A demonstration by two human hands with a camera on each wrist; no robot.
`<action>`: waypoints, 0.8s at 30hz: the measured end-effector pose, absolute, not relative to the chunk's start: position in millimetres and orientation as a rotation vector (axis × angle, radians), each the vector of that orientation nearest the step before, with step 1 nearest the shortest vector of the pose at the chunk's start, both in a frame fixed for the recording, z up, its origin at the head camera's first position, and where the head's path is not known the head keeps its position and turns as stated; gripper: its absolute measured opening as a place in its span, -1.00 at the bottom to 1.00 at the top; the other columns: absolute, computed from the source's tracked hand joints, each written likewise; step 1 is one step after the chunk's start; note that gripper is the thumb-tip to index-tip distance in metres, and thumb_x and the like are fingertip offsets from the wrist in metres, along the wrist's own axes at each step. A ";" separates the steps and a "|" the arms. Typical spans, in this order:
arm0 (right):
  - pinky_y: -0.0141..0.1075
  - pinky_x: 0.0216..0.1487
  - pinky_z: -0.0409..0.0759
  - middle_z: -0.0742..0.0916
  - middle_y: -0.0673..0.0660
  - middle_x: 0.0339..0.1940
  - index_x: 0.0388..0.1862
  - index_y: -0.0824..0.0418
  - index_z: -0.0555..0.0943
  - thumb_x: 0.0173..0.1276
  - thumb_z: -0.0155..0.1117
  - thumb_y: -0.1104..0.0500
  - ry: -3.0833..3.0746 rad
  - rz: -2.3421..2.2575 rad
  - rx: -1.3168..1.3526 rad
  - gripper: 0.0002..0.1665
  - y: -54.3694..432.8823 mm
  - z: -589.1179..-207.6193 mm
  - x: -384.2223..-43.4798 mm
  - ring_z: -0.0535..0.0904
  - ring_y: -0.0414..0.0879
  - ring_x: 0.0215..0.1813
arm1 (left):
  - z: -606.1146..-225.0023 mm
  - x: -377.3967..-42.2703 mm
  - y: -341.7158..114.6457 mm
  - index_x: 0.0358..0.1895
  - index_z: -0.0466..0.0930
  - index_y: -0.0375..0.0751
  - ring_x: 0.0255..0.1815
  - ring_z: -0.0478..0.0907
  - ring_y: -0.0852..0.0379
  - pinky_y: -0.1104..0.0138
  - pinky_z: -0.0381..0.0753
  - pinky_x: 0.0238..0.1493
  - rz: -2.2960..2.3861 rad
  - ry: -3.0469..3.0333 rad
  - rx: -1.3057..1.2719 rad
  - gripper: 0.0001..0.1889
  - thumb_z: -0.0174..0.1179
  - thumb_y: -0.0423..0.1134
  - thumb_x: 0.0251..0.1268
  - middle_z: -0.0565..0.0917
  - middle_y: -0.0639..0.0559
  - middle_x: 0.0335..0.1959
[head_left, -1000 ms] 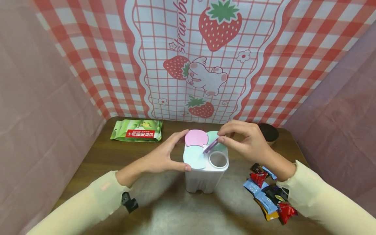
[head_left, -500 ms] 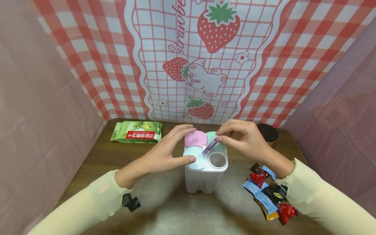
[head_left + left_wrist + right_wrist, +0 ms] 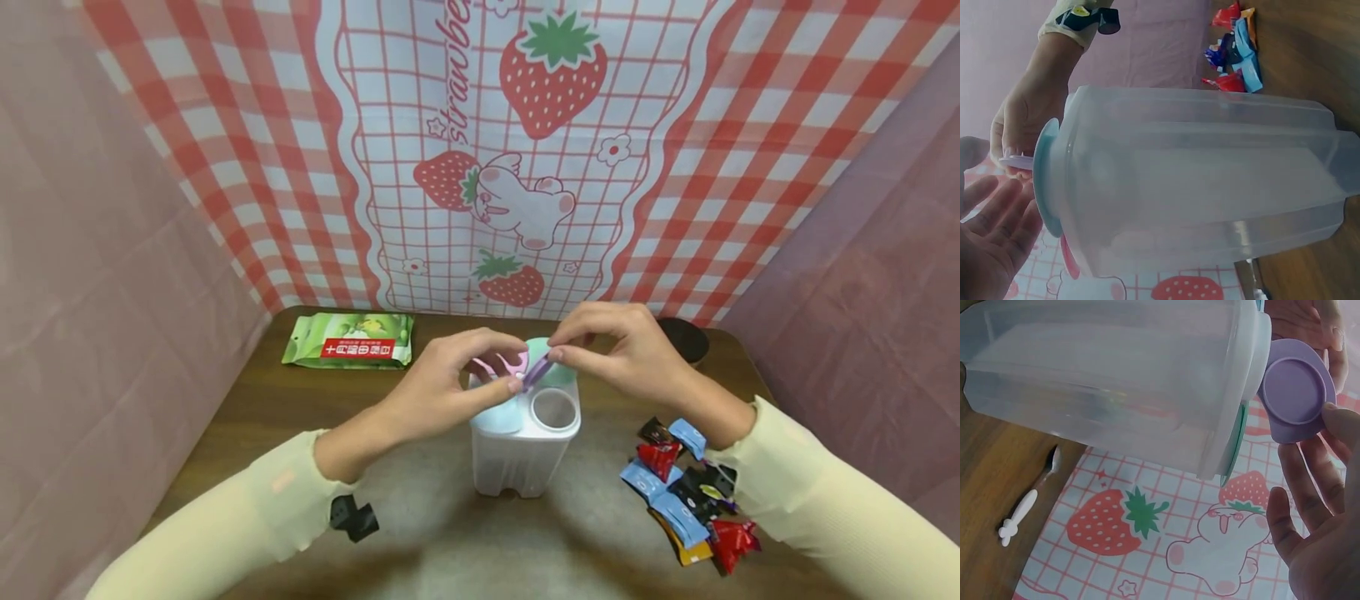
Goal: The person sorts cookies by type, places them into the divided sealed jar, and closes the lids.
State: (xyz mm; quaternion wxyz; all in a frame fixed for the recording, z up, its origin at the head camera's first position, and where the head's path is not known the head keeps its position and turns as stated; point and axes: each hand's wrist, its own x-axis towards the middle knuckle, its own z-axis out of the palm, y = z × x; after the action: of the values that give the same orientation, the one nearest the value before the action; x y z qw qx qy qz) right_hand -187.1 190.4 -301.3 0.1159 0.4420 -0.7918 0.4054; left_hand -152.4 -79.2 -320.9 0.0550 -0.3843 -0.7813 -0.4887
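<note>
A tall translucent white container stands upright on the table, its top fitted with coloured flip lids. Between thumb and fingertips, my right hand pinches the raised purple lid. In front of that lid, a round opening is uncovered. My left hand hovers over the light blue lid and pink lid, partly hiding both in the head view. Its fingers are loosely bent, with the thumb tip close to the purple lid's base; contact is unclear. The green lid lies down at the back right.
Small wrapped packets in blue, red, black and yellow lie in a pile to the right. A green food bag is at the back left. At the back right sits a dark-topped round jar. A white-handled spoon rests on the table.
My left hand has moved from the container's left side up and rightward over the lids, towards the purple lid. The right hand still pinches the purple lid, almost unmoved.
</note>
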 end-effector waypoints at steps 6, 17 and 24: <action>-0.35 -0.32 0.70 0.79 -0.16 -0.21 -0.18 0.00 0.80 0.29 0.49 0.33 -2.342 1.177 1.300 -0.77 191.8 -300.0 -187.1 0.68 -0.27 -0.22 | -321.4 -152.8 -71.8 0.00 0.70 -0.09 -0.22 0.69 0.26 0.33 0.76 -0.23 -1.502 -2.374 -1.184 -0.77 0.40 -0.24 0.32 0.73 0.15 -0.14; -0.35 -0.30 0.69 0.79 -0.15 -0.17 -0.14 0.02 0.79 0.30 0.49 0.31 -2.399 1.186 1.294 -0.78 195.5 -299.3 -188.3 0.68 -0.25 -0.21 | -321.6 -153.1 -66.3 -0.08 0.71 -0.09 -0.25 0.71 0.28 0.34 0.76 -0.28 -1.511 -2.412 -1.117 -0.84 0.40 -0.28 0.31 0.76 0.12 -0.16; -0.33 -0.23 0.68 0.77 -0.12 -0.13 0.01 -0.07 0.74 0.35 0.48 0.18 -2.647 1.180 1.107 -0.72 232.8 -305.4 -192.9 0.67 -0.19 -0.20 | -322.9 -151.5 -65.6 -0.11 0.74 -0.11 -0.24 0.73 0.27 0.35 0.76 -0.28 -1.536 -2.404 -1.084 -0.85 0.43 -0.30 0.28 0.76 0.08 -0.11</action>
State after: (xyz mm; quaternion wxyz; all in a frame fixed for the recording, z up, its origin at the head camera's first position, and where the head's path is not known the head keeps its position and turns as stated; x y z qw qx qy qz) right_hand -192.9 232.8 -305.4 0.0196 0.3568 -0.8530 0.3804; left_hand -151.5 -65.6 -322.9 0.0451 -0.3548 -0.7869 -0.5029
